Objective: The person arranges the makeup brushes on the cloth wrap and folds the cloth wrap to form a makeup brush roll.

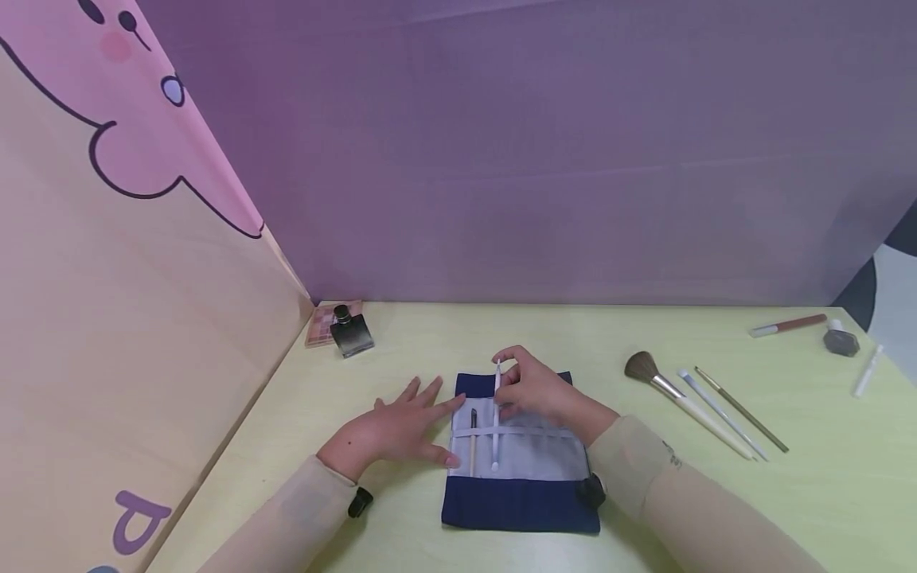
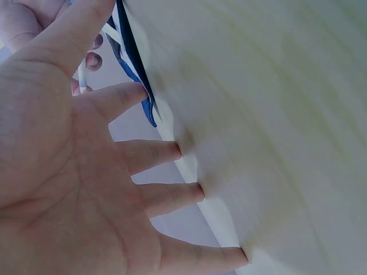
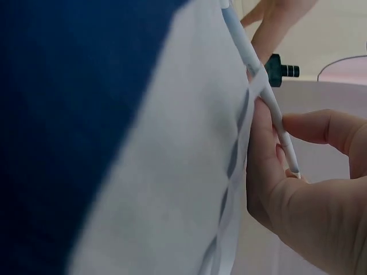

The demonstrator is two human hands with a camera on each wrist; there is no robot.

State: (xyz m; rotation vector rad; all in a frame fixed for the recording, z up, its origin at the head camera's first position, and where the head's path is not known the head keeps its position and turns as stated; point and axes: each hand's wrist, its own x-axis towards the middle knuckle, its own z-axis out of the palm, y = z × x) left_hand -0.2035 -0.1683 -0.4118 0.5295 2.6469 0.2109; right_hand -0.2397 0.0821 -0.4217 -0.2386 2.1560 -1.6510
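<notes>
A navy and light-grey brush roll (image 1: 519,505) lies unfolded on the table with an elastic band across its middle. My right hand (image 1: 533,388) pinches a slim white makeup stick (image 1: 496,438) near its far end; its exact kind is unclear. In the right wrist view the white stick (image 3: 269,103) runs beneath the elastic band (image 3: 243,123). Left of it, a small dark-tipped brush (image 1: 473,438) lies under the same band. With fingers spread, my left hand (image 1: 401,430) touches the roll's left edge; in the left wrist view other fingertips (image 2: 192,192) rest on the table.
Right of the roll lie a large fluffy brush (image 1: 669,390), a pale blue-tipped brush (image 1: 719,412) and a thin brown brush (image 1: 745,412). A perfume bottle (image 1: 351,333) sits by a palette (image 1: 320,326) at back left. Several small cosmetics, including a red-brown tube (image 1: 798,323), lie far right.
</notes>
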